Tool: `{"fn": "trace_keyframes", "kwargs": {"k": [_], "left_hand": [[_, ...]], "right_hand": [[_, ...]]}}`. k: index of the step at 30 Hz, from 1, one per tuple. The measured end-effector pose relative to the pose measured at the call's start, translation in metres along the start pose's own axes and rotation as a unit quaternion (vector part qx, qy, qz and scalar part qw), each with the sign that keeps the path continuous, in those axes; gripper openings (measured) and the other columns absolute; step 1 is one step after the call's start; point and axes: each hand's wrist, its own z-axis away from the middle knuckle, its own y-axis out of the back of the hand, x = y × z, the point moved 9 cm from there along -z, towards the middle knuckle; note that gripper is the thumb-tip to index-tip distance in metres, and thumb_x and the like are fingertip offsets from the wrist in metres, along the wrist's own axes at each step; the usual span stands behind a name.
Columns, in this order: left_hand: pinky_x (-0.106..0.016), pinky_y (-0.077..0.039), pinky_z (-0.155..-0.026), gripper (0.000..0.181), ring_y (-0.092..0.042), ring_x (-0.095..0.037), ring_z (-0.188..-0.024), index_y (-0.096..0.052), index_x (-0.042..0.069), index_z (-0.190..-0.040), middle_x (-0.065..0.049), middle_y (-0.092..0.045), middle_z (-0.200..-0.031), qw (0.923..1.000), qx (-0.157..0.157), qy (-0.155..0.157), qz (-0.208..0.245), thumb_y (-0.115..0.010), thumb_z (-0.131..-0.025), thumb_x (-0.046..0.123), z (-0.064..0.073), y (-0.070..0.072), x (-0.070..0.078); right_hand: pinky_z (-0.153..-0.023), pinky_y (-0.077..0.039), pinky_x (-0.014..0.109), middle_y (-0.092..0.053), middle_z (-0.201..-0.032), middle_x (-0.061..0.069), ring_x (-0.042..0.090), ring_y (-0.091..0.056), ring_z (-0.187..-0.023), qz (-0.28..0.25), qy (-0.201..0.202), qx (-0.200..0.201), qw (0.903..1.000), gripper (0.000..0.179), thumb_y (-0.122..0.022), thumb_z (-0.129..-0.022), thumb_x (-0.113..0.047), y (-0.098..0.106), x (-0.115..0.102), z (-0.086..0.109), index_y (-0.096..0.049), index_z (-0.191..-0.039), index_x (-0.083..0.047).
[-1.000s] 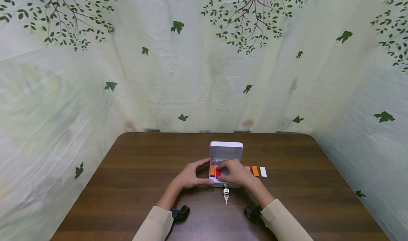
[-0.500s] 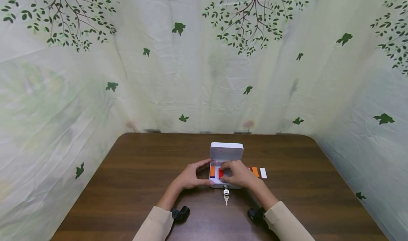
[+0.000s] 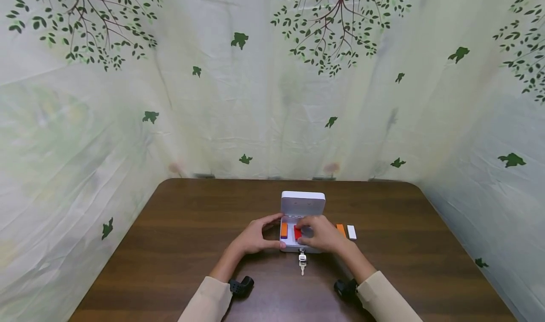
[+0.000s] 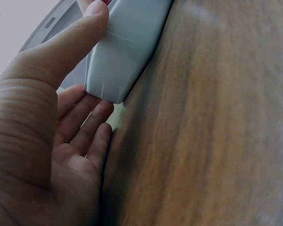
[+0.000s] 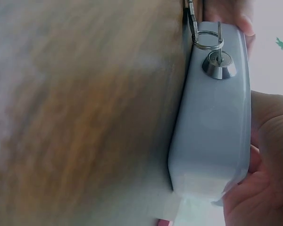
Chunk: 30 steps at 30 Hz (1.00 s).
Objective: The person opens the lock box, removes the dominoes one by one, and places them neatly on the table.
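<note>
Box (image 3: 303,204), white, left hand (image 3: 253,237) around one end, red block (image 3: 297,232) in the pinch of right hand (image 3: 322,234)

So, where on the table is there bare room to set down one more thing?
Bare table stretches left of the left hand, right of the white block, behind the open box and between the sleeves. Crowded: inside the box, where the right hand pinches a red block, and just right of that hand, by an orange block.
</note>
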Motion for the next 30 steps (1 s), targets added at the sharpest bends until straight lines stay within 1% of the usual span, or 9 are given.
{"fn": "trace_keyframes", "kwargs": {"k": [7,10,16,22,30], "left_hand": [[-0.049,-0.039,-0.12,0.091,-0.051,-0.023,-0.143,-0.046,0.022,-0.156,0.0,-0.053,-0.155,1.0,0.0,0.002,-0.003,-0.088,-0.079,0.047,-0.001,0.001,-0.001],[-0.049,-0.038,-0.121,0.091,-0.051,-0.022,-0.143,-0.046,0.023,-0.156,0.0,-0.053,-0.155,1.0,0.002,0.002,-0.004,-0.088,-0.079,0.047,-0.001,0.001,-0.002],[-0.049,-0.038,-0.121,0.091,-0.051,-0.022,-0.143,-0.046,0.022,-0.156,0.001,-0.053,-0.155,1.0,0.003,-0.001,-0.005,-0.088,-0.079,0.048,-0.001,-0.001,-0.003],[-0.049,-0.038,-0.121,0.09,-0.051,-0.023,-0.143,-0.047,0.024,-0.155,0.001,-0.053,-0.155,1.0,0.003,0.006,-0.006,-0.088,-0.079,0.049,-0.001,-0.001,-0.003],[-0.048,-0.04,-0.12,0.09,-0.053,-0.023,-0.141,-0.048,0.023,-0.155,0.001,-0.054,-0.155,1.0,0.004,0.002,-0.006,-0.088,-0.079,0.049,-0.002,0.0,-0.003]], "right_hand": [[-0.096,-0.057,0.048,-0.077,-0.109,0.003,0.023,-0.07,-0.104,0.002,0.004,-0.006,1.0,0.027,-0.085,-0.084,-0.02,0.006,-0.001,0.001,-0.078,-0.107,-0.009],[-0.095,-0.057,0.045,-0.077,-0.109,0.001,0.021,-0.07,-0.102,0.007,0.004,-0.006,0.9999,0.027,-0.085,-0.084,-0.021,0.009,0.001,0.002,-0.078,-0.108,-0.01],[-0.093,-0.058,0.042,-0.077,-0.108,0.001,0.021,-0.071,-0.099,0.006,0.021,0.005,0.9997,0.029,-0.085,-0.084,-0.018,0.019,0.003,0.006,-0.077,-0.11,-0.008],[-0.094,-0.058,0.043,-0.077,-0.11,0.002,0.024,-0.071,-0.102,0.001,0.025,0.006,0.9997,0.03,-0.085,-0.085,-0.019,0.028,0.003,0.01,-0.077,-0.112,-0.008],[-0.093,-0.059,0.048,-0.077,-0.112,0.005,0.027,-0.072,-0.102,-0.016,0.015,-0.002,0.9998,0.032,-0.083,-0.086,-0.017,0.033,0.004,0.012,-0.076,-0.115,-0.006]]}}
